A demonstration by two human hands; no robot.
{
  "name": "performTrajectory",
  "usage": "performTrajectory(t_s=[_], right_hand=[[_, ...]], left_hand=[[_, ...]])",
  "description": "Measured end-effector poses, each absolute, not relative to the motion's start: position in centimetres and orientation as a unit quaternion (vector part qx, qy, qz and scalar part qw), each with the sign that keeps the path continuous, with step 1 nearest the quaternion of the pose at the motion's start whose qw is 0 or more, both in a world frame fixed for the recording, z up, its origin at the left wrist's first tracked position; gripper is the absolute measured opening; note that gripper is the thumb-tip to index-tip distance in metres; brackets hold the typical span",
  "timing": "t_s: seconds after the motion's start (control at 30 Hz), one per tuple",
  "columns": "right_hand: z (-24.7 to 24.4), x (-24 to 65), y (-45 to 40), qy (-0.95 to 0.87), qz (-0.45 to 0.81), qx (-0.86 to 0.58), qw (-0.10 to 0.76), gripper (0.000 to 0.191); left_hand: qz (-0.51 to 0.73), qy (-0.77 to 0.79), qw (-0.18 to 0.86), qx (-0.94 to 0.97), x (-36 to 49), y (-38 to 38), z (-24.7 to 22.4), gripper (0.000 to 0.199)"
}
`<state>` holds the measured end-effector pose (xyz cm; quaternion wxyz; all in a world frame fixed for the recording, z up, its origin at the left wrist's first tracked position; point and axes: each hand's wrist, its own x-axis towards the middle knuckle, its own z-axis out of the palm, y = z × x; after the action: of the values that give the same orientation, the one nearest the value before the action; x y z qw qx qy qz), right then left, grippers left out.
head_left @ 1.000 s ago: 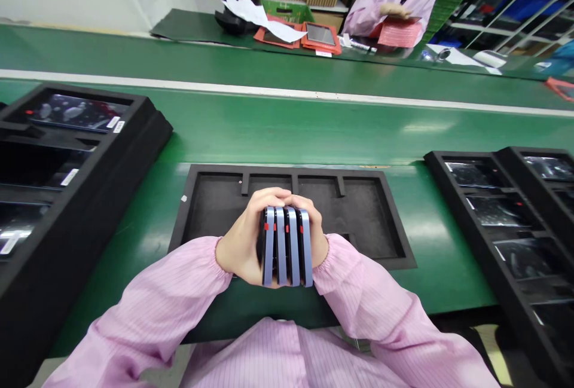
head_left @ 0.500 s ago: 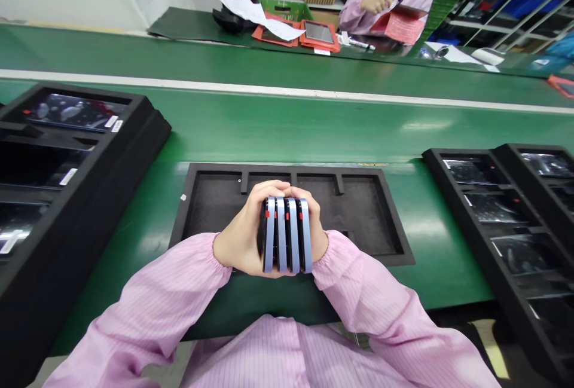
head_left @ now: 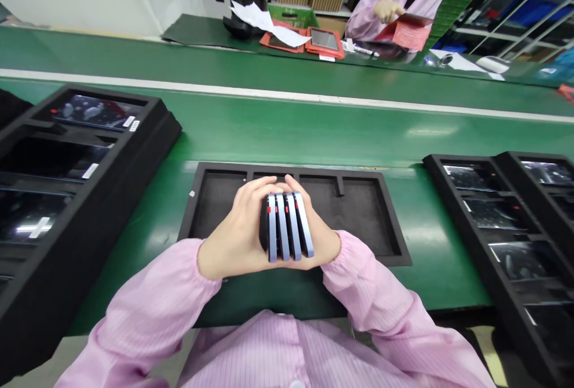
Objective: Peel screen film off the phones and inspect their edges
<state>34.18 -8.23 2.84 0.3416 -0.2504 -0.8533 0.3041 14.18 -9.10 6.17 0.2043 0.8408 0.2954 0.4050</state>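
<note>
**A:** So what's different from half a second back?

**B:** The rightmost of my four blue-edged phones (head_left: 292, 229) leans now; before, they stood nearly parallel. Fingertips at the far end have spread apart a little too.

**A:** Grip still ok?

**B:** Yep. Left hand (head_left: 235, 229) cups one side, right hand (head_left: 323, 235) the other, both curled around the bunch, just wide enough for all four. On my head cam it's overlapping the near part of the middle tray (head_left: 368, 214).

**A:** And the trays?

**B:** Middle one shows bare black recesses with stubby dividers. Left tray (head_left: 121, 191) has glossy-screened phones (head_left: 92, 110) with white labels. Two adjoining right-side trays (head_left: 478, 244) hold dark-screened phones (head_left: 493, 213), one per slot where I can see.
</note>
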Motion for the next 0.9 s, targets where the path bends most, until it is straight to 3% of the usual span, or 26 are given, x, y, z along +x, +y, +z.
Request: performTrajectory(t_s=[0.1, 0.37, 0.67, 0.8, 0.9], right_hand=[[5.8, 34.9, -9.4, -0.869, 0.296, -0.200, 0.343, 0.112], [7.5, 34.9, -12.1, -0.903, 0.195, -0.202, 0.324, 0.074], [2.8, 34.7, -9.1, -0.889, 0.003, -0.161, 0.428, 0.064], [0.2, 34.9, -9.6, -0.882, -0.011, -0.169, 0.440, 0.053], [-0.7, 35.2, -11.5, -0.879, 0.030, -0.222, 0.421, 0.055]], left_hand=[[0.355, 0.377, 0.184, 0.836, 13.6, -12.1, 7.9, 0.090], [0.342, 0.363, 0.182, 0.847, 13.0, -16.1, 7.0, 0.067], [0.403, 0.283, 0.096, 0.865, 12.9, -11.9, 2.4, 0.060], [0.404, 0.292, 0.102, 0.861, 13.7, -12.0, -0.1, 0.054], [0.396, 0.288, 0.103, 0.866, 14.1, -12.8, -0.9, 0.050]])
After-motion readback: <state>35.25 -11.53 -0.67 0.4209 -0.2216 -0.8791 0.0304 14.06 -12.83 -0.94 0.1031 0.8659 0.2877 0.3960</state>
